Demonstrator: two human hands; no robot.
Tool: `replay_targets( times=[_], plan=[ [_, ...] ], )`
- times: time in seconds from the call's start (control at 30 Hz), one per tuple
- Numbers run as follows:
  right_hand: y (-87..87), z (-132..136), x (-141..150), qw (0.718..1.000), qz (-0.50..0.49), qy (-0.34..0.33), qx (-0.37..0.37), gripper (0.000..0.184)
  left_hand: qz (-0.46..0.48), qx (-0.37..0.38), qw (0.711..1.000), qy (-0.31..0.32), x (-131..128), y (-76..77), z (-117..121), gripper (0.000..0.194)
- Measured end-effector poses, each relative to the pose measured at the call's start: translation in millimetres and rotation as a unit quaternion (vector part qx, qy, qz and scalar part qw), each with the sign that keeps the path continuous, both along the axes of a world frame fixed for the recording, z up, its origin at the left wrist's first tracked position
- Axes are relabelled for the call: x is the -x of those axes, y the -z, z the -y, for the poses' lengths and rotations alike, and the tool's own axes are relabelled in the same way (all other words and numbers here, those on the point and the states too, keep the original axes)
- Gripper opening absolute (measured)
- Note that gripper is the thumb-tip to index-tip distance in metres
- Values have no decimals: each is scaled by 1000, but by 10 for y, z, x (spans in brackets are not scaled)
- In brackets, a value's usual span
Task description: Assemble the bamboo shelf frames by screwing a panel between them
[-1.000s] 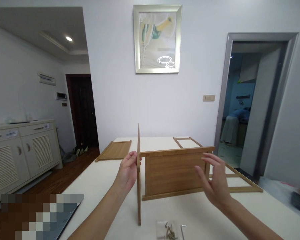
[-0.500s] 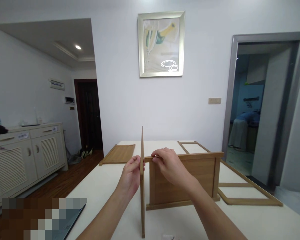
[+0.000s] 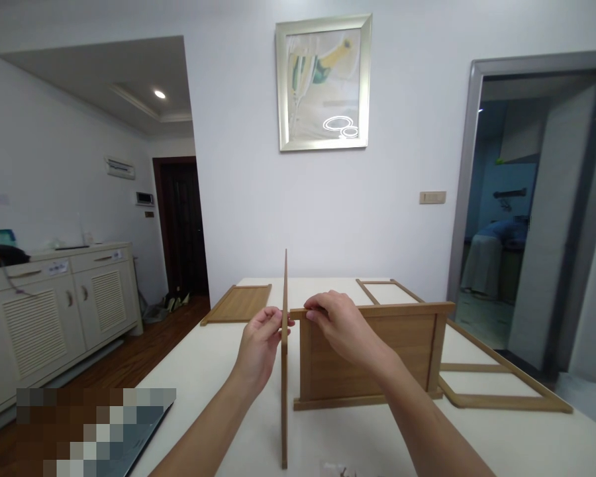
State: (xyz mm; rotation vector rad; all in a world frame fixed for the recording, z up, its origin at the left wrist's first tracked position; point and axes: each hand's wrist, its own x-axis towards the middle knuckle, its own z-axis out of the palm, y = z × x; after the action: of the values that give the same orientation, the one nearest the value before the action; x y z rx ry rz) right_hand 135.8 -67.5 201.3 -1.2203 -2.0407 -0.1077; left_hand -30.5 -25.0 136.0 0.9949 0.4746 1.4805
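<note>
My left hand (image 3: 259, 344) grips a thin wooden side panel (image 3: 284, 384) that stands on edge on the white table (image 3: 218, 371), seen edge-on. My right hand (image 3: 338, 326) is closed on the top left corner of an upright wooden framed panel (image 3: 407, 351), which stands at a right angle to the side panel and meets it near my fingers.
A flat wooden panel (image 3: 238, 303) lies at the table's far left. An open wooden frame (image 3: 496, 387) lies flat at the right. A bag of screws (image 3: 340, 469) shows at the bottom edge. A cabinet (image 3: 44, 311) stands at the left, a doorway (image 3: 521, 218) at the right.
My right hand moved from the framed panel's right side to its top left corner and closed on it. The view shifted slightly left; the screws dropped mostly out of sight.
</note>
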Motion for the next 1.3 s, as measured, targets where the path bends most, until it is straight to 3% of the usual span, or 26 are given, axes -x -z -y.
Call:
replay_targets(
  times=[0.17, 0.37, 0.77, 0.93, 1.1, 1.3],
  plan=[
    [6, -15, -3, 1000, -1, -1, -3, 18, -35, -36, 998, -22, 38, 3, -29, 21],
    [11, -18, -9, 1000, 3, -2, -5, 19, -130, -123, 976, -125, 95, -67, -22, 11],
    [28, -26, -5, 1000, -9, -3, -9, 18, -181, -128, 959, -178, 89, -93, -21, 7],
    [29, -22, -14, 1000, -12, -3, -7, 18, -151, -128, 956, -217, 101, -131, 26, 14],
    [31, -25, -18, 1000, -11, -6, -9, 18, -160, -121, 956, -215, 104, -141, 12, 8],
    [31, -25, -9, 1000, -12, -6, -11, 17, -200, -118, 954, -188, 84, -103, -4, 16]
  ],
)
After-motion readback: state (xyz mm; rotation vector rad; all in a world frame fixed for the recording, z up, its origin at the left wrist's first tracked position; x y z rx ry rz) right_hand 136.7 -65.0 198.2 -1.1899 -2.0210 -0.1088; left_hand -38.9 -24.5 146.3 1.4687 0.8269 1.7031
